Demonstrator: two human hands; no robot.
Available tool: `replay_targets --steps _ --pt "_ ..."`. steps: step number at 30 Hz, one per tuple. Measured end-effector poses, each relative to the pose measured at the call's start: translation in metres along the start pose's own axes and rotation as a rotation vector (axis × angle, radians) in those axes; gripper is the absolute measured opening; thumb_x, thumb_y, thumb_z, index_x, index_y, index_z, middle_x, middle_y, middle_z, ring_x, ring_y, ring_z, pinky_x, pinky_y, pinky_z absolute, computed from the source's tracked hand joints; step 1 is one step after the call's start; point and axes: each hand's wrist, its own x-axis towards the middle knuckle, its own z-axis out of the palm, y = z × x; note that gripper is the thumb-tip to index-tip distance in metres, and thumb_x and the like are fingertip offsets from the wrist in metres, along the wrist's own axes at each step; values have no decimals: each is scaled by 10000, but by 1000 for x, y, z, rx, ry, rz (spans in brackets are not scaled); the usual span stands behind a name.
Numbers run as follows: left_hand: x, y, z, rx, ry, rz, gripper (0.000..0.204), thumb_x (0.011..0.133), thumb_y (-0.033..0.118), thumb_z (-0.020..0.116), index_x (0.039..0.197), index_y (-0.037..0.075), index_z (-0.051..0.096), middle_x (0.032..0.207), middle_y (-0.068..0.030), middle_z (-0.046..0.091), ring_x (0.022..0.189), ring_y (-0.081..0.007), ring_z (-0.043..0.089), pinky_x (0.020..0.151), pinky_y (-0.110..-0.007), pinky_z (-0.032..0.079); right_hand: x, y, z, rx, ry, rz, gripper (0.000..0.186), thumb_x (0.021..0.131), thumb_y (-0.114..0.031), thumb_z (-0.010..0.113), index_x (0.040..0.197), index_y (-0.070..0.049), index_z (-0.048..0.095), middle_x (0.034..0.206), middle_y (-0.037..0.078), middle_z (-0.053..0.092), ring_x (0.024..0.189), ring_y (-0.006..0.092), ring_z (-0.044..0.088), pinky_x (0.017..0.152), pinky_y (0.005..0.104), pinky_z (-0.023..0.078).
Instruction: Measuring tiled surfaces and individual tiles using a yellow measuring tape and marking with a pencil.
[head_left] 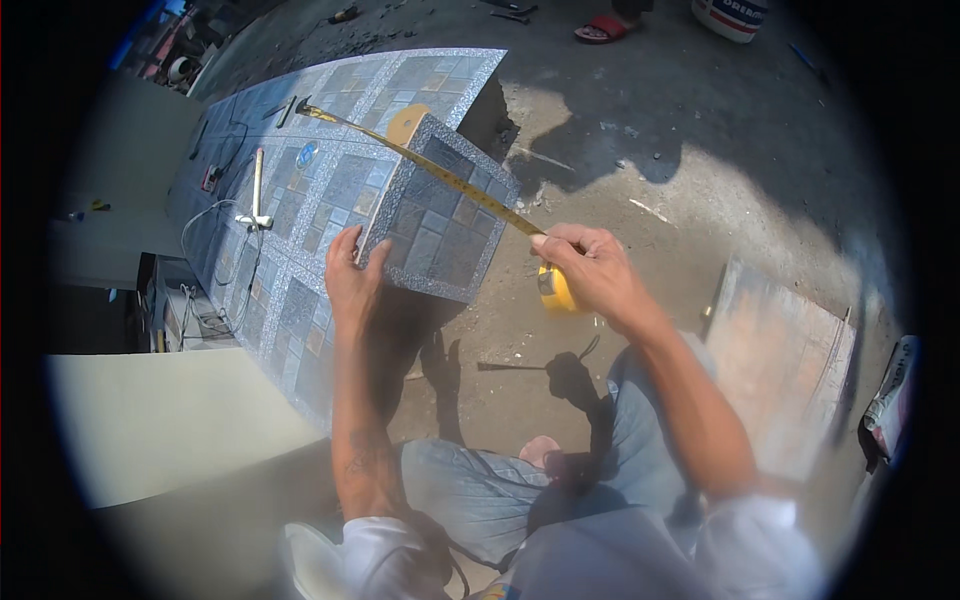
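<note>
My right hand (600,275) is closed on a tape measure with a yellow case (556,290). Its yellow blade (450,180) runs out to the upper left, across a patterned grey-blue tile (440,220), and its end hook lies over the tiled surface. At the near left edge of that tile, my left hand (352,285) has its thumb on the face side and its fingers on the other side, pinching the edge. The tile sits tilted at the right end of a long tiled surface (285,240) of the same pattern.
A hammer (257,195) and loose cables (190,235) lie on the tiled surface. A tan rounded piece (408,122) shows behind the tile. To the right are a dusty board (780,360) and a bag (892,400). Farther off are a person's red sandal (600,30) and a white bucket (730,18).
</note>
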Motion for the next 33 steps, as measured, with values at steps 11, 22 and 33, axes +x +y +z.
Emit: replay_targets --steps 11,22,33 --pt "91 -64 54 213 -235 -156 473 870 428 727 807 -25 610 677 -65 537 620 -144 460 559 -353 378 4 9 -30 154 5 -220 386 889 -368 589 919 -5 716 856 189 678 886 320 651 808 402 488" --pt "21 102 78 316 -257 -103 371 901 356 642 811 -2 618 667 -216 618 669 -433 619 623 -493 464 0 12 -73 258 31 30 365 906 -322 630 915 36 701 833 106 648 767 185 614 703 334 478" --pt "56 127 -25 -158 -116 -461 341 914 303 654 791 -14 638 625 -11 578 597 -114 547 534 -338 417 56 63 -52 665 54 402 297 947 -335 585 906 -52 664 783 24 570 681 137 561 604 291 470"
